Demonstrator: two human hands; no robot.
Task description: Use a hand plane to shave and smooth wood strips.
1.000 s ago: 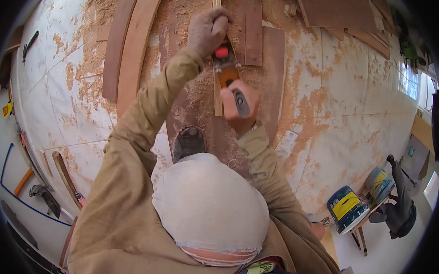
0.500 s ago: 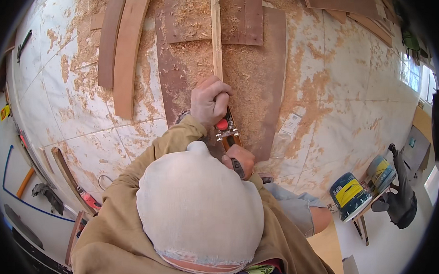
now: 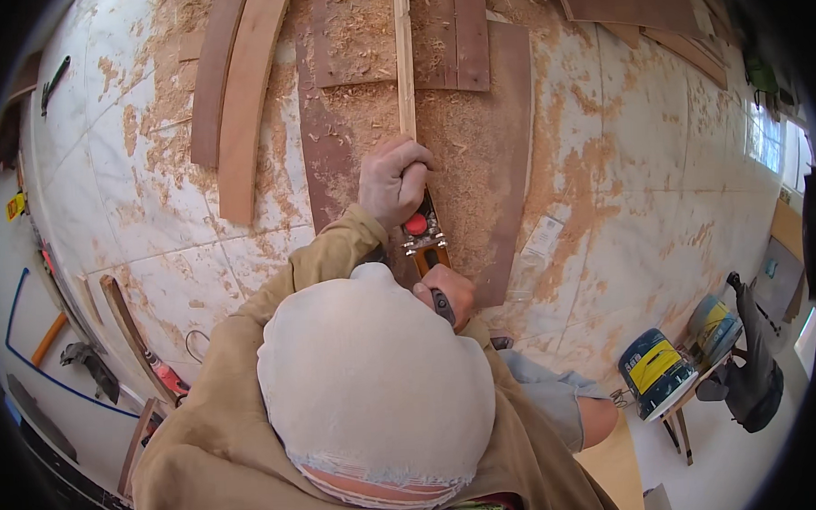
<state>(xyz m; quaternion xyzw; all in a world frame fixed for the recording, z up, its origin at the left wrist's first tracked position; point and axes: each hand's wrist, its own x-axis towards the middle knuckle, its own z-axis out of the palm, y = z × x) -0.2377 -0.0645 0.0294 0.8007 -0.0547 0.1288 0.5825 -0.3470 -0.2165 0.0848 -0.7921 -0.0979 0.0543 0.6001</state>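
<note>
My left hand is closed over the front end of a hand plane, hiding the part it grips. The plane has a red round piece, shiny metal fittings and an orange-brown rear section. My right hand is wrapped around its rear, and the handle is mostly hidden by the fingers. A dark band shows at the right wrist. A narrow pale wood strip runs straight ahead from under the left hand. Beneath it lie reddish-brown boards, strewn with shavings.
Two long boards lie to the left, and more sheets at the far right. A clear plastic packet rests beside the base board. Paint buckets stand at the right. A red-and-black power tool lies at the left. Shavings cover the tiles.
Both hands and the plane sit slightly farther forward along the strip. The whole view has shifted a little; both grips look the same.
</note>
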